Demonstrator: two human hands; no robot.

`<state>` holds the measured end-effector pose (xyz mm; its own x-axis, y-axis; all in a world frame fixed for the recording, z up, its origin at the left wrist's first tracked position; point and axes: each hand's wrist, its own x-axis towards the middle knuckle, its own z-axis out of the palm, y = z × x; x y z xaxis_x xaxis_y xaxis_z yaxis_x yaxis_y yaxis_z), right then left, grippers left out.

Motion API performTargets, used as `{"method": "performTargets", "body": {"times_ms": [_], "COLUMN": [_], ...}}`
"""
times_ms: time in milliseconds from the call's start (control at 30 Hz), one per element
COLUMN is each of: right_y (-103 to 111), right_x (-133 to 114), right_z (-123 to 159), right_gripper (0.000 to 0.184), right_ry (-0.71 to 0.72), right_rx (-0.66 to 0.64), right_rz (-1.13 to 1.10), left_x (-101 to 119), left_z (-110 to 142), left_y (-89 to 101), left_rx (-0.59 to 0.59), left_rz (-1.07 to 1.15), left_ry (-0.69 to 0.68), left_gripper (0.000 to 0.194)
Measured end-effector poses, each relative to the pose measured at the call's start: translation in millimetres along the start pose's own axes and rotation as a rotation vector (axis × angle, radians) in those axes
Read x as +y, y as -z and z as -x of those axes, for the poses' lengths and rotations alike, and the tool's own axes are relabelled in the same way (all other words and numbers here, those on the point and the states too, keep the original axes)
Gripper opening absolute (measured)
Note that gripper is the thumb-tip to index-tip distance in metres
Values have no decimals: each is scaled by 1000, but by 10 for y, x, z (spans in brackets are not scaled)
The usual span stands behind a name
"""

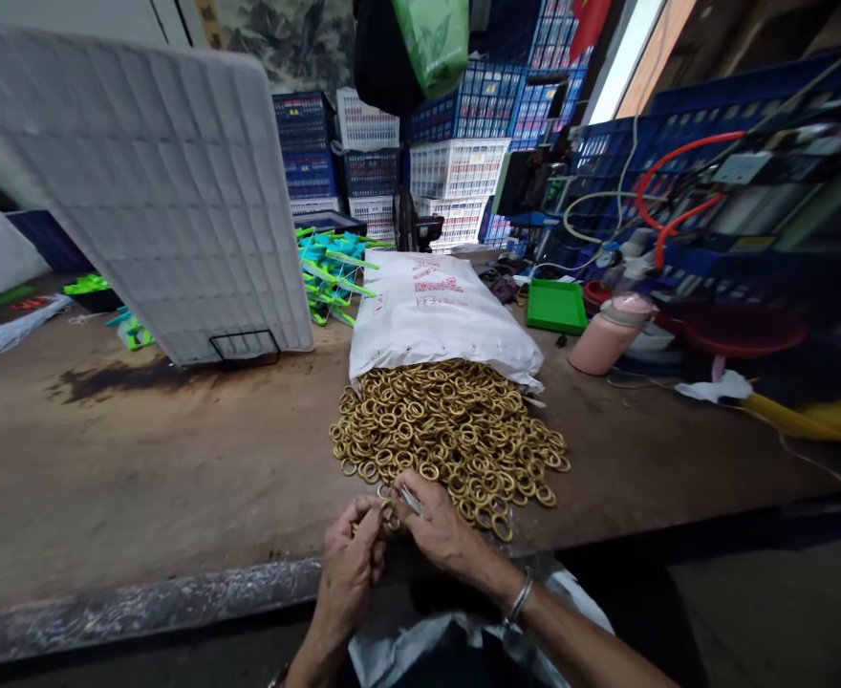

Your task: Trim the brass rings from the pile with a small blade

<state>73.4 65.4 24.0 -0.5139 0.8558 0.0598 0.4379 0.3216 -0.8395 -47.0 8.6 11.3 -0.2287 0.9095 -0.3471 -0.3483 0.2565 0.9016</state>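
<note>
A heap of brass-coloured rings (435, 420) spills from the mouth of a white woven sack (442, 315) onto the table. At the near edge of the heap, my left hand (353, 559) is closed, its thumb and forefinger pinching a gold ring. Close beside it my right hand (439, 526) is closed around a small silvery blade-like tool (411, 500), whose exact kind I cannot make out. One ring (390, 513) shows between the fingertips of both hands. My curled fingers hide part of what they hold.
On the left a tall white ribbed panel (155, 191) leans in a black wire stand (245, 346). Green and blue plastic pieces (331, 268) lie behind it. To the right are a green tray (556, 306) and a pink bottle (613, 333). Stacked crates (456, 167) fill the back.
</note>
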Motion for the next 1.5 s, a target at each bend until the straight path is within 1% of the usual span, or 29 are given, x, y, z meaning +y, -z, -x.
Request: {"method": "performTargets", "body": {"times_ms": [100,167,233,300,400,467,600,767,933,967,1033,1100,1133,1200,1300,1500], "right_y": [46,73,88,95,114,138,193,220,232,238,254,269,273,277,273,259], "right_x": [-14,-19,-6,22,61,78,114,174,219,234,273,309,321,324,293,249], "right_z": [81,137,192,244,325,381,475,537,561,564,576,602,621,667,733,761], "right_gripper": [17,20,23,24,18,14,15,15,16,17,20,18,16,11,11,22], "right_ry": [-9,-22,-51,-89,-144,-152,-153,-152,-145,-155,-159,-121,-91,-34,-7,-38], "right_rx": [22,28,41,57,60,74,88,87,62,65,101,133,129,75,-11,-52], "right_rz": [-76,-108,-120,-121,-131,-142,-176,-296,-358,-337,-225,-61,12,109,172,312], "left_x": [-37,-37,-33,-45,-110,-166,-237,-282,-322,-319,-301,-276,-265,-250,-245,-260], "left_z": [48,95,149,197,246,268,308,322,322,327,335,341,342,343,347,351], "left_y": [-28,-64,-109,-153,-204,-236,-316,-384,-364,-360,-358,-364,-368,-376,-383,-347], "left_rx": [-51,-73,-101,-135,-207,-249,-282,-288,-331,-329,-313,-300,-300,-308,-316,-303], "left_rz": [-83,-134,-189,-210,-145,-63,68,76,97,92,72,39,19,-19,-63,-174], "left_ry": [-15,-50,-83,-73,22,87,161,159,130,130,128,115,105,82,52,-38], "left_gripper": [32,32,32,32,32,31,28,27,25,25,27,29,30,31,33,36]}}
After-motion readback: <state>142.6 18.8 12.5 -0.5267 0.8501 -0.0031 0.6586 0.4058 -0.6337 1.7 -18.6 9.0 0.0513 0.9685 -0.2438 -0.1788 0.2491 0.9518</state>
